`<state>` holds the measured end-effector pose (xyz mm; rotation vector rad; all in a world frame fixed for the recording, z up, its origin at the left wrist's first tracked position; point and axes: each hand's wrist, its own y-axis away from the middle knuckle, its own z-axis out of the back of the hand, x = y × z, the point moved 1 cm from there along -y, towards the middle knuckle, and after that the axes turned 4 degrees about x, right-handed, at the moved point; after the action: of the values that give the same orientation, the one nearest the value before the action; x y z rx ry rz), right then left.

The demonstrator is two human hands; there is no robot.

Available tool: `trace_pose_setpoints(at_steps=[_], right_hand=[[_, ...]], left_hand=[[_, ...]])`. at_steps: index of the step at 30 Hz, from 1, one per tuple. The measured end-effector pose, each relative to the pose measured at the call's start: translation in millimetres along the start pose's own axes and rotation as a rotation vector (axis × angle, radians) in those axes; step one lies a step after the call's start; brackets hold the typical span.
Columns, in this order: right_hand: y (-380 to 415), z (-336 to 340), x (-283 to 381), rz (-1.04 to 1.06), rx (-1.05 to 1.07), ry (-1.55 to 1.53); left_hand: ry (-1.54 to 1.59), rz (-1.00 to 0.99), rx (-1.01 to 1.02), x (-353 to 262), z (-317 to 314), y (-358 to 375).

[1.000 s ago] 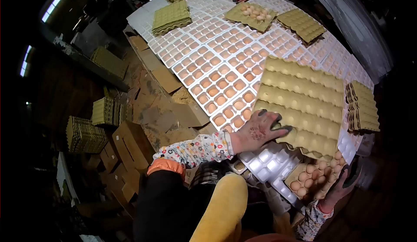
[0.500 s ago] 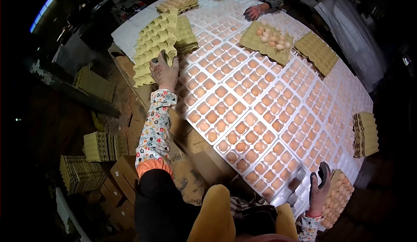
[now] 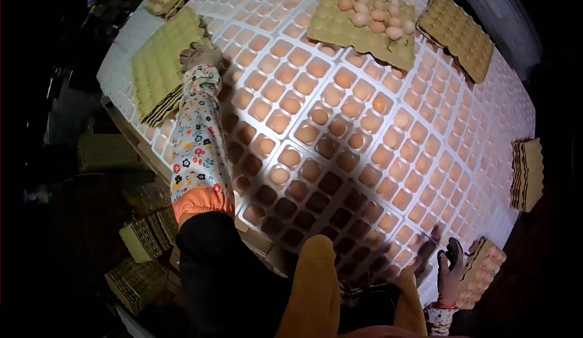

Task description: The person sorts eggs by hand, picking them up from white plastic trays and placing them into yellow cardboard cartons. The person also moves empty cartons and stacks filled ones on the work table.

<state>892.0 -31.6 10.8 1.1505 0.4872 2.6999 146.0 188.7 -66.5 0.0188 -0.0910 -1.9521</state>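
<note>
My left hand (image 3: 202,58), in a grey-palmed work glove, reaches to the right edge of a stack of yellow-green pulp egg trays (image 3: 164,58). Its fingers are curled and partly hidden, so their grip on the trays does not show. My right hand (image 3: 449,274), also gloved, is at the lower right with thumb and fingers apart and nothing in it. Beside it is a pulp tray filled with eggs (image 3: 483,274). Between my hands spreads a table covered in white plastic trays (image 3: 313,104) with brown eggs in their cells, partly in my shadow.
A pulp tray partly filled with loose eggs (image 3: 358,31) lies on the far side. Near it are more stacked pulp trays (image 3: 458,37), with another stack (image 3: 526,174) at the right edge. Several tray stacks (image 3: 149,235) stand below the table's left side.
The pulp tray my left hand held tilted up is down, level with the stack. My view has shifted closer over the table. My right hand remains beside the filled egg tray.
</note>
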Motion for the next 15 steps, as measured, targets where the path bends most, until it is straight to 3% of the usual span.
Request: trace_pose_setpoints(at_steps=[2, 3, 5, 7, 10, 12, 15], right_hand=[[0, -10, 0, -0.034, -0.012, -0.049], [3, -12, -9, -0.013, -0.007, -0.032], [22, -17, -19, 0.033, -0.054, 0.157], [49, -20, -25, -0.001, -0.046, 0.084], [103, -26, -45, -0.096, -0.087, 0.001], [134, -25, -52, -0.160, -0.058, -0.049], [174, -35, -94, -0.128, 0.009, 0.009]], left_hand=[[-0.006, -0.057, 0.102, -4, 21, 31], [-0.017, -0.147, 0.060, 1, 17, 22], [0.046, -0.326, -0.106, 17, 3, 12], [0.233, -0.456, -0.354, 25, 4, 19], [0.579, -0.661, -0.537, 23, 4, 118], [0.695, -0.811, -0.398, 34, -3, 220], [0.707, -1.094, 0.104, 39, -44, 424]])
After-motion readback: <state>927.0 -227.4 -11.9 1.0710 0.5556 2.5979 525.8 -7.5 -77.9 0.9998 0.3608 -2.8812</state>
